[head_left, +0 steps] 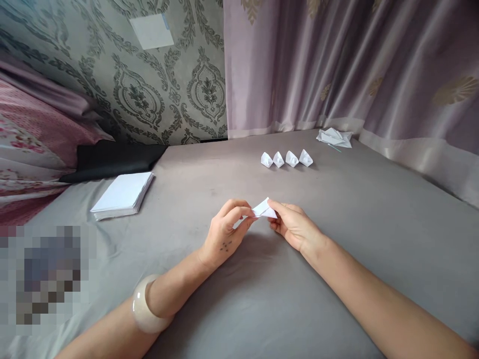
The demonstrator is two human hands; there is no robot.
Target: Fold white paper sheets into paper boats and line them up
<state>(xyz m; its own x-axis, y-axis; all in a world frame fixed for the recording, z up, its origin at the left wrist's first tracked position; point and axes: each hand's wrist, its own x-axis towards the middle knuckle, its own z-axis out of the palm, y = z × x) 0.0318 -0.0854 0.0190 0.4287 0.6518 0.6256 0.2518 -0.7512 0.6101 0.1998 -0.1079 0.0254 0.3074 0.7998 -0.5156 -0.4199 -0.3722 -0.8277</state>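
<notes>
Between my two hands is a small piece of folded white paper [265, 209], held a little above the grey cloth. My left hand [229, 229] pinches its left corner between thumb and fingers; a pale bangle circles that wrist. My right hand [295, 224] grips the paper's right side, thumb on top and fingers curled beneath. The paper has a pointed top and a visible crease. Farther back, several small folded paper boats [292, 159] stand in a row on the cloth.
A stack of white paper [121, 193] lies at the left. At the back right sits a loose pile of folded paper [334, 136] near a thin green strip. Purple curtains [258, 75] and a patterned wall border the grey cloth surface [179, 199]. A pixelated patch covers the lower left.
</notes>
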